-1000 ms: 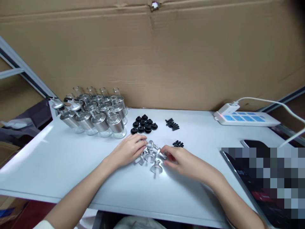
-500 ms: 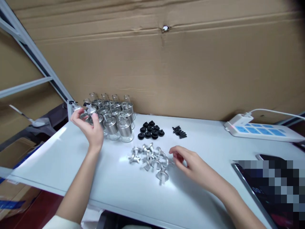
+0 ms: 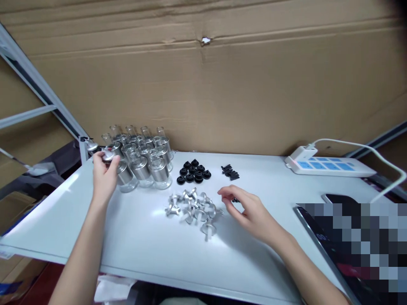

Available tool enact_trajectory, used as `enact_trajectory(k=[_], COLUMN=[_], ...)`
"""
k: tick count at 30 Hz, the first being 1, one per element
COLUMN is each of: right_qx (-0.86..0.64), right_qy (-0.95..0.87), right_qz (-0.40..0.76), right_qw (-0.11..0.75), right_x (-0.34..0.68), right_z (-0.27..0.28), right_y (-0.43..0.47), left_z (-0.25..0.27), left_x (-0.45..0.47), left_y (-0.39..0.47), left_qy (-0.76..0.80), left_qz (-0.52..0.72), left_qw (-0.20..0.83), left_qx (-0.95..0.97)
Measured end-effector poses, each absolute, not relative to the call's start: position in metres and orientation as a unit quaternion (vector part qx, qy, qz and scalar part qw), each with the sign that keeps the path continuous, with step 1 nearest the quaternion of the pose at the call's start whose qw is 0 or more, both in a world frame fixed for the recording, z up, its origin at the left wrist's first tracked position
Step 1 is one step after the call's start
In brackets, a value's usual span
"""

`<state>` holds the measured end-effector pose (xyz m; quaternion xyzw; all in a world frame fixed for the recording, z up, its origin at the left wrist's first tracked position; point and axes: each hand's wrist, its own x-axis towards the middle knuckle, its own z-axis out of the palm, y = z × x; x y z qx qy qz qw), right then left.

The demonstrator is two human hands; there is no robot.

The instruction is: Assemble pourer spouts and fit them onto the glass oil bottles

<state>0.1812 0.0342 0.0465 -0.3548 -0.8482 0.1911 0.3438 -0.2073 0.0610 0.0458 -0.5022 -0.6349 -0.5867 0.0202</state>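
Note:
My left hand (image 3: pixel 104 178) is closed, thumb and fingers around a silver metal bottle top (image 3: pixel 108 155) at the left end of the bottle group. Just behind it stands another silver top with a black tip (image 3: pixel 91 145). Beside this hand are several glass bottles with metal bands (image 3: pixel 159 171), upright and open-necked. My right hand (image 3: pixel 251 209) hovers with curved fingers, thumb apart from them and nothing visible between. To its left lies a loose pile of silver metal tops (image 3: pixel 200 214). Small black pieces show through the gap beside its thumb.
Black rubber-like stoppers (image 3: pixel 192 171) are grouped behind the pile, with thin black strips (image 3: pixel 230 173) to their right. A white power strip (image 3: pixel 330 166) with a plugged-in cable lies at the back right. A dark phone-like device (image 3: pixel 321 241) is front right. Cardboard (image 3: pixel 203 97) walls the back.
My left hand has lowered and turned, its fingers now closed around a silver top. My right hand stays beside the pile. The view has shifted slightly to the right.

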Motion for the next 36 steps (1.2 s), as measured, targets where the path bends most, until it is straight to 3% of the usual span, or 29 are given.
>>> enact_trajectory(k=[5,11,21,36], right_qx=[-0.358,-0.369,-0.373,-0.371], right_qy=[-0.827,-0.803,-0.801,-0.807], right_qz=[0.167,0.170,0.175,0.175], right_qw=[0.399,0.437,0.434,0.425], right_x=[0.185,0.190,0.192,0.191], right_z=[0.050,0.051,0.053,0.054], right_y=[0.035,0.037,0.038,0.038], left_z=[0.050,0.046,0.048,0.041], left_x=[-0.192,-0.138,-0.054,0.020], left_y=[0.023,-0.022,-0.079,-0.058], left_qy=[-0.598,-0.521,-0.407,-0.255], left_qz=[-0.619,-0.682,-0.625,-0.509], left_qw=[-0.107,-0.182,-0.328,-0.450], left_qx=[-0.498,-0.479,-0.580,-0.688])
